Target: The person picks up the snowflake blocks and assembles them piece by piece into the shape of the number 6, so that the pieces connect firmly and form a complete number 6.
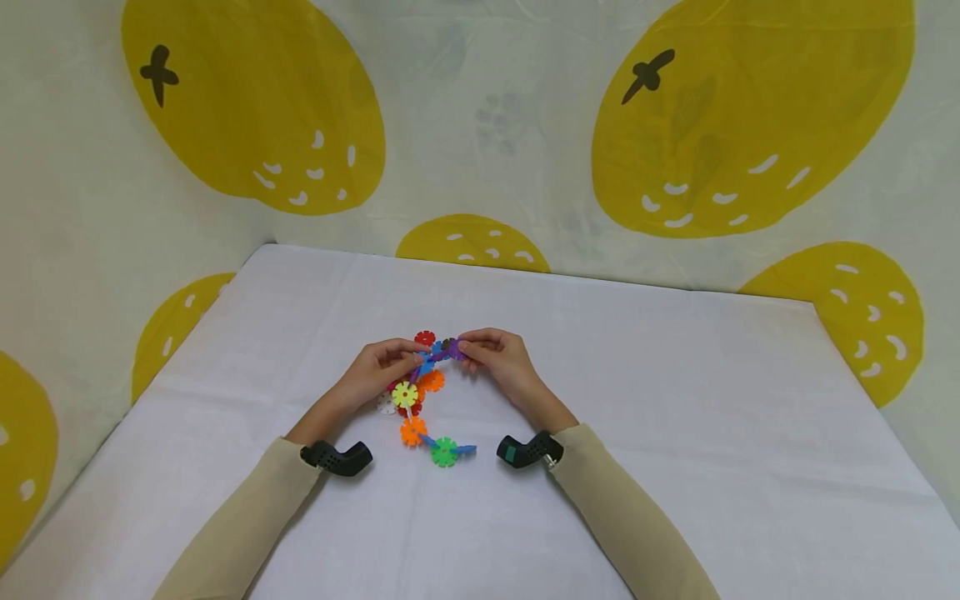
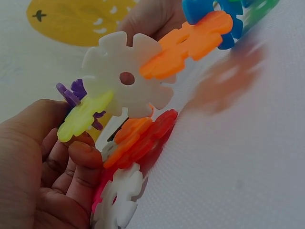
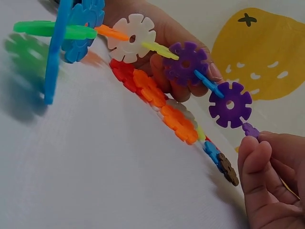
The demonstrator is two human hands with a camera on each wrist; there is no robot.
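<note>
A chain of notched plastic snowflake discs arcs between the hands, with green, blue, orange, white, yellow and purple pieces slotted edge to edge. My left hand (image 1: 371, 371) holds the chain near its yellow disc (image 2: 86, 114) and a purple disc (image 3: 174, 71), thumb and fingers curled about them. At the far end my right hand (image 1: 506, 358) pinches a small purple disc (image 3: 250, 130) between thumb and fingers. That piece meets the edge of a larger purple disc (image 3: 219, 109). The other end, with a green disc (image 1: 444, 460), hangs toward the front.
Discs lie on the white tablecloth (image 1: 675, 417) under and behind the chain: a red disc (image 1: 425, 337), an orange disc (image 3: 178, 126), a brown disc (image 3: 228, 169) and a white disc (image 2: 125, 195) among several. A curtain printed with yellow fruit (image 1: 255, 100) hangs behind the table.
</note>
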